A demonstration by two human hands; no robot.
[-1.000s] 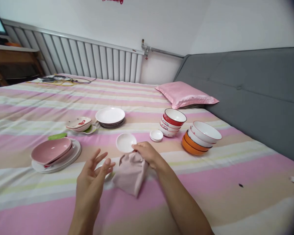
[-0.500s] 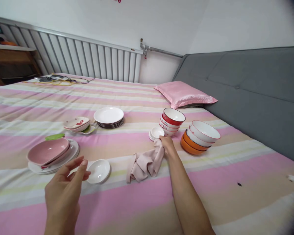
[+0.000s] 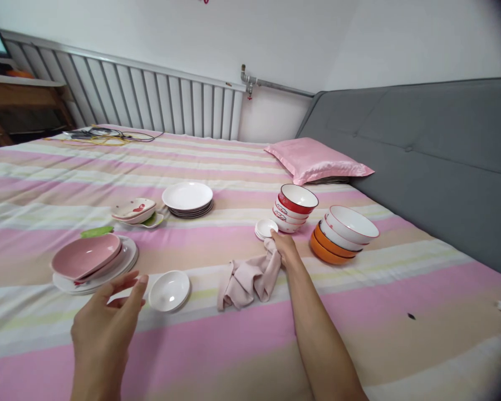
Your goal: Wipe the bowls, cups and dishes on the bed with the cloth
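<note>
Two grips reach over a striped bedsheet (image 3: 325,345). Nearest is the left grip (image 3: 102,328), which holds nothing: thumb and fingers curve toward each other with a gap between. Just right of it, apart from its fingertips, a white dish (image 3: 169,291) lies face up; whether another sits beneath it is hard to tell.

Farther on, a crumpled pinkish cloth (image 3: 248,281) trails down and left from the right grip (image 3: 284,249), whose fingers are pinched around one end. Its fingertips seem to touch the rim of the small dish stack (image 3: 266,227) just beyond.

Beyond the left grip, pink bowls (image 3: 86,257) sit on plates, with patterned dishes (image 3: 133,210) behind. To the right of the right grip stand white and orange bowls (image 3: 332,250), one lot nested in the other; just past it rise the red-rimmed bowls (image 3: 298,200). The plate pile (image 3: 187,196) is beyond and left of it.

Judging by how they lie, most pieces are already stacked; the white dish, set apart from the small dish stack, looks like what is left. How many have met the cloth cannot be seen.
</note>
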